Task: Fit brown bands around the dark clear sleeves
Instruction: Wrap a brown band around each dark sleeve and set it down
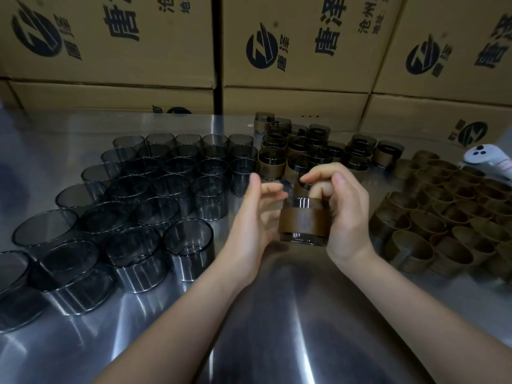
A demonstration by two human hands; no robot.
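Observation:
My right hand [343, 209] grips a dark clear sleeve [303, 236] above the table, fingers curled over its top rim. A brown band [302, 221] sits around the sleeve's middle. My left hand [255, 214] hovers just to the sleeve's left, its fingers loose and blurred, not plainly holding anything. Several bare dark sleeves [133, 200] stand in rows on the left. Several banded sleeves [302, 151] stand at the back centre. Loose brown bands [448, 212] lie heaped on the right.
All of this is on a shiny metal table [249, 328]. Stacked cardboard boxes [291, 45] form a wall behind it. A white controller-like device [487, 159] lies at the far right, beyond the bands.

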